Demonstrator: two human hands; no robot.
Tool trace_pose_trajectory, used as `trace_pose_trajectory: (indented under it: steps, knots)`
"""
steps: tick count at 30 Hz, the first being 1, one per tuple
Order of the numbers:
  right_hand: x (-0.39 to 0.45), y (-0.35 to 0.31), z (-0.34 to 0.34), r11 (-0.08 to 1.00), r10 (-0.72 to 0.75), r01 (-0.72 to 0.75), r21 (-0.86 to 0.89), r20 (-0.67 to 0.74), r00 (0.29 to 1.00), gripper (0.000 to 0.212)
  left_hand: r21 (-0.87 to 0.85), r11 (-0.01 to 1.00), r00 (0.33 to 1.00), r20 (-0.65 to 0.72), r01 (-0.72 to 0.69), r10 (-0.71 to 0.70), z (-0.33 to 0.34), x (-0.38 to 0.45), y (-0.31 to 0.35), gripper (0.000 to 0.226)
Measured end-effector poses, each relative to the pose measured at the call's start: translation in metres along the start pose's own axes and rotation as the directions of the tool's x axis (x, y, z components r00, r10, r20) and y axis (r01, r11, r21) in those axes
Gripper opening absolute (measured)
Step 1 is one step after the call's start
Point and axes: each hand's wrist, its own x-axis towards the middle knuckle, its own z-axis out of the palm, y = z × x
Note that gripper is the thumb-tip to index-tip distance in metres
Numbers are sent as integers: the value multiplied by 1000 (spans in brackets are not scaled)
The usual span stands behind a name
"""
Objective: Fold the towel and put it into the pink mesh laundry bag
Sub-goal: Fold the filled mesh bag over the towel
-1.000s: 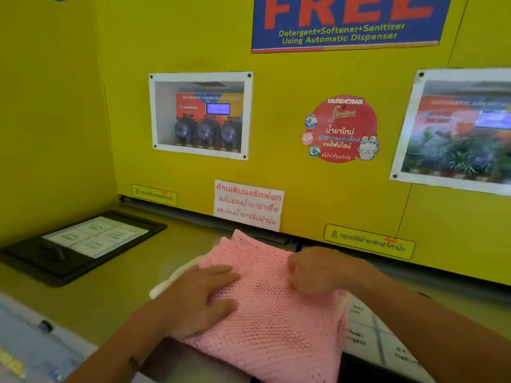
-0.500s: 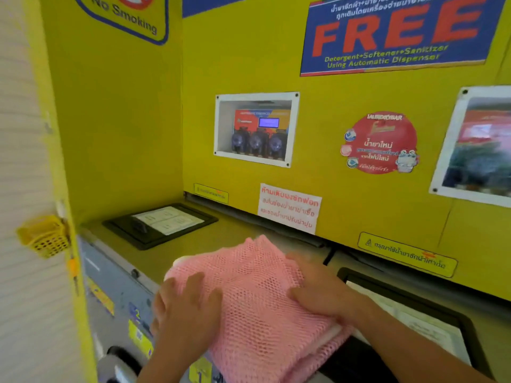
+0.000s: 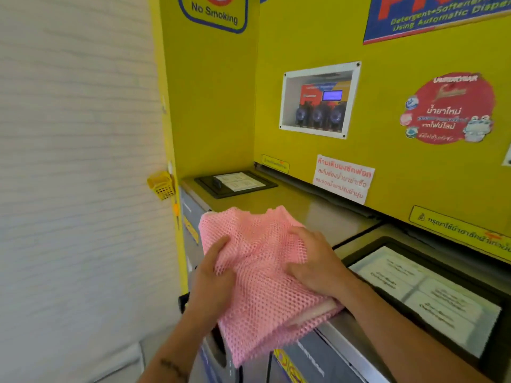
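The pink mesh laundry bag (image 3: 262, 277) lies on the front edge of a washing machine top (image 3: 312, 214), its lower part hanging over the front. A pale edge of the towel (image 3: 320, 310) shows inside the bag at its right side. My left hand (image 3: 213, 275) grips the bag's left side, fingers curled on the mesh. My right hand (image 3: 315, 261) presses flat on the bag's upper right part, palm down.
A yellow wall panel (image 3: 387, 167) with stickers and a dispenser window (image 3: 318, 100) rises behind the machines. Black lids with white instruction sheets sit at the back left (image 3: 235, 183) and at the right (image 3: 428, 294). A small yellow basket (image 3: 161, 185) hangs at the left.
The view has swung to the left, showing the white wall. The bag has slid toward the machine's front edge and hangs over it. My left hand has moved from flat on top to gripping its left side.
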Motion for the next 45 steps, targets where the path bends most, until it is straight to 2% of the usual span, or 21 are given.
trace_pose_trajectory:
  steps: [3,5,8,12,15,19,23,26,30,32,35,41,45]
  knots:
    - [-11,-17,4,989,12,-28,147,109,994,79,-13,1000,999,-41,-4,4,-19,-26,-1,68]
    - [-20,-30,12,972,4,-38,234,143,990,74,7,1000,997,-74,-4,4,-35,-41,-4,67]
    - [-32,-46,34,952,-40,-1,307,127,991,66,39,999,993,-118,9,-4,-66,-55,-9,66]
    - [-45,-70,77,936,-128,98,338,69,989,66,48,999,989,-145,13,-6,-115,-66,-28,71]
    - [-51,-75,130,940,-136,97,327,99,986,66,63,997,989,-138,53,-44,-151,-72,-62,77]
    - [-56,-56,241,943,-84,36,331,130,988,67,150,983,991,-94,110,-96,-191,-80,-147,78]
    - [-68,-14,400,944,36,-125,306,281,959,70,211,950,972,-7,231,-235,-236,-85,-304,76]
    - [-86,23,517,913,170,-294,282,391,905,70,279,878,910,28,390,-413,-264,-108,-419,75]
    - [-126,65,649,848,343,-505,158,563,752,66,312,721,757,7,619,-653,-286,-155,-538,73]
    - [-146,87,702,802,408,-589,101,627,663,65,344,658,698,11,670,-716,-290,-171,-589,73]
    - [-166,116,761,755,467,-654,44,664,583,66,368,600,634,36,711,-773,-288,-184,-642,69]
    - [-173,157,844,776,474,-630,-9,668,574,70,183,542,542,55,820,-839,-278,-189,-718,58]
    - [-165,170,874,811,459,-584,-35,658,598,71,183,569,564,86,802,-821,-278,-182,-749,55]
